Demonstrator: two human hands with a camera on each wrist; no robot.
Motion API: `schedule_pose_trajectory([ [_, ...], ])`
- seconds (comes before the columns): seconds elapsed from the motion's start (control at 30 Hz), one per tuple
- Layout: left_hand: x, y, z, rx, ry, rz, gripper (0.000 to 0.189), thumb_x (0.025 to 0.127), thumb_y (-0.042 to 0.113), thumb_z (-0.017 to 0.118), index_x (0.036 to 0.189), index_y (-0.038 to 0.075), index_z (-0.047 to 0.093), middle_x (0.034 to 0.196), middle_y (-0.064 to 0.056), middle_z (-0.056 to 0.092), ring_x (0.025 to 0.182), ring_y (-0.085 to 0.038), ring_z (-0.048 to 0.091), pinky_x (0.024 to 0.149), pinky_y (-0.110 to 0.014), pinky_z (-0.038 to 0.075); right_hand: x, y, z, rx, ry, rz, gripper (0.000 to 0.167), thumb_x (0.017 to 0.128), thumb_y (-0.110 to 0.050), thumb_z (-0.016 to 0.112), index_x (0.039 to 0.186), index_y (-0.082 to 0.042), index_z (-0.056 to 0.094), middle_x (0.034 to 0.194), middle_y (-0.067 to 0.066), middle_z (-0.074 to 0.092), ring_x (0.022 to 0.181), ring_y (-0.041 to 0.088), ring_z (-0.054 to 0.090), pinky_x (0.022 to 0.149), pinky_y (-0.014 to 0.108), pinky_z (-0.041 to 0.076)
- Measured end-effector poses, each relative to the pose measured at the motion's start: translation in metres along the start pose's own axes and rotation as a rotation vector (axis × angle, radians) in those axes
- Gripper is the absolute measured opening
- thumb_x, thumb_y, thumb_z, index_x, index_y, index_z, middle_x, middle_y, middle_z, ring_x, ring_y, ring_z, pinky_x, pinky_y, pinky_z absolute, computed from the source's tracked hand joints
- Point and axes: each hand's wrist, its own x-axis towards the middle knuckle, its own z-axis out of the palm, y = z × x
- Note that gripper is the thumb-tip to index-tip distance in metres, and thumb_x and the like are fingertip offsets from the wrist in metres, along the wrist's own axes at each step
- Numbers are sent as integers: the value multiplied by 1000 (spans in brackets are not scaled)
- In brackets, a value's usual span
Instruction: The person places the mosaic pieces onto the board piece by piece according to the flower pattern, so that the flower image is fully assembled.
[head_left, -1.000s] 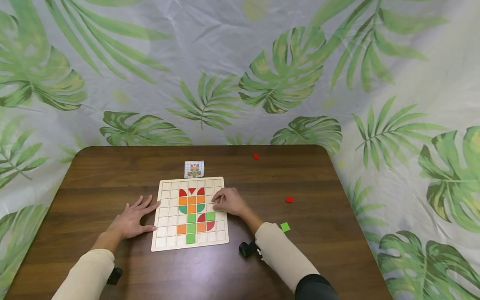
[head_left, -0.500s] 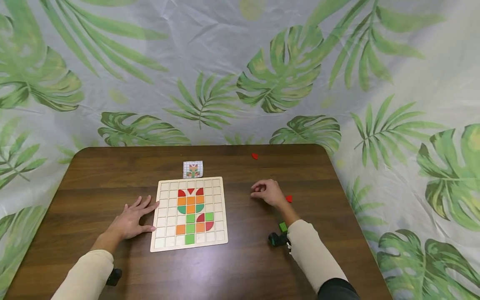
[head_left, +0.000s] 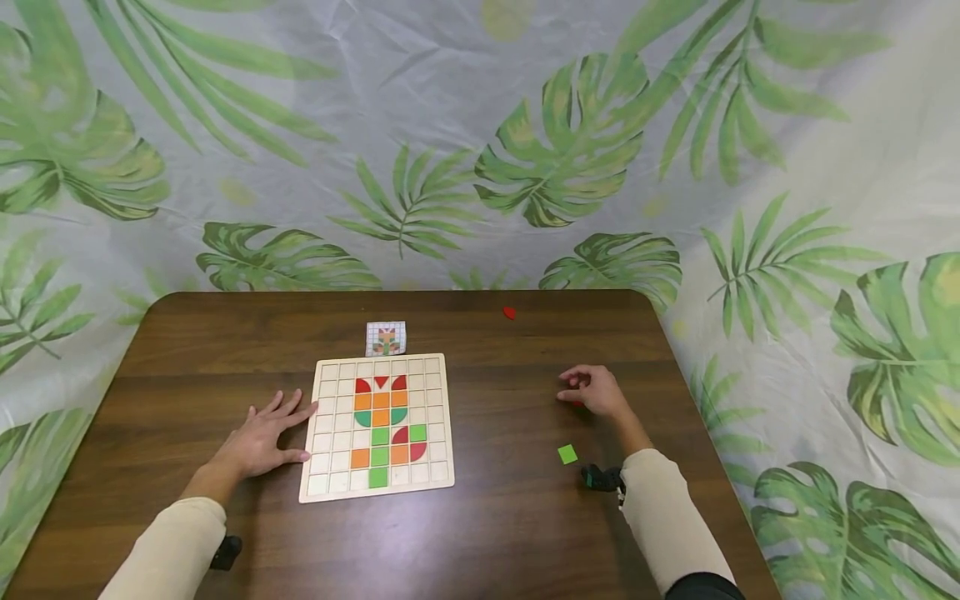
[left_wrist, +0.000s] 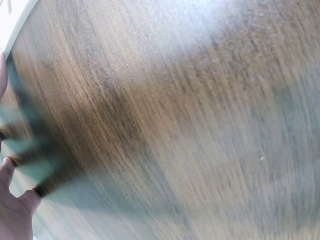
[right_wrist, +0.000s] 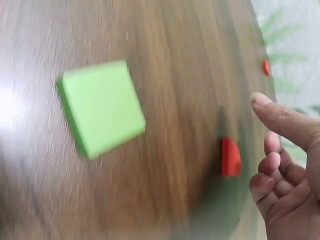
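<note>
My left hand (head_left: 258, 443) rests spread on the table, its thumb and index finger at the left edge of a wooden grid board (head_left: 438, 417). Red, orange and green tiles on the board form a flower shape with a stem. Over to the right, my right hand (head_left: 597, 392) hovers above a red quarter-round tile (right_wrist: 230, 158), largely hidden under the fingers in the head view. The right wrist view shows its thumb and loosely bent fingers apart, holding nothing. A green square tile (right_wrist: 104, 107) lies near that hand, toward the front.
A small printed pattern card (head_left: 386, 338) lies just behind the board. Another red tile (head_left: 509, 312) sits near the back edge of the brown table (head_left: 247, 333). A leaf-patterned cloth (head_left: 435, 167) hangs behind and at the sides.
My right hand has moved from the board's right side out to the red tile at the right. My left hand stays at the board's left edge.
</note>
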Motion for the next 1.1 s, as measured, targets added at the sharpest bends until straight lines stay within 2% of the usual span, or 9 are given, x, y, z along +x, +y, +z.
schedule_pose_trajectory([
  [0.27,0,0,-1,-5,-8,-3,86,77,51,73,148,17,40,154,-25,24,141,-49,13,104,-74,8,-16,24,-7,4,-41,28,29,77,-3,80,103,5,69,84,11,59,69,15,47,60,22,40],
  [0.47,1,1,0,0,-24,-22,88,76,53,73,149,18,38,155,-23,23,142,-48,12,105,-73,7,-18,33,-5,-2,-8,19,29,80,-4,77,106,5,69,85,10,60,72,16,49,64,23,42],
  [0.67,0,1,-1,13,-18,-19,88,76,53,73,149,18,38,155,-23,23,142,-48,13,105,-74,8,-15,35,-3,-38,26,30,24,80,-6,78,101,3,72,81,7,60,70,16,51,62,24,44],
  [0.93,-1,1,1,23,-20,-21,87,76,53,73,149,18,39,155,-23,24,141,-49,13,104,-74,9,-11,33,0,-64,19,95,22,78,-10,81,94,1,69,80,5,58,70,17,50,63,27,44],
  [1.1,1,1,0,14,-19,-22,88,76,53,73,149,18,39,155,-24,23,142,-49,12,105,-74,8,-12,30,-4,-113,23,96,23,75,-14,84,86,-2,67,76,5,60,67,18,51,60,29,43],
])
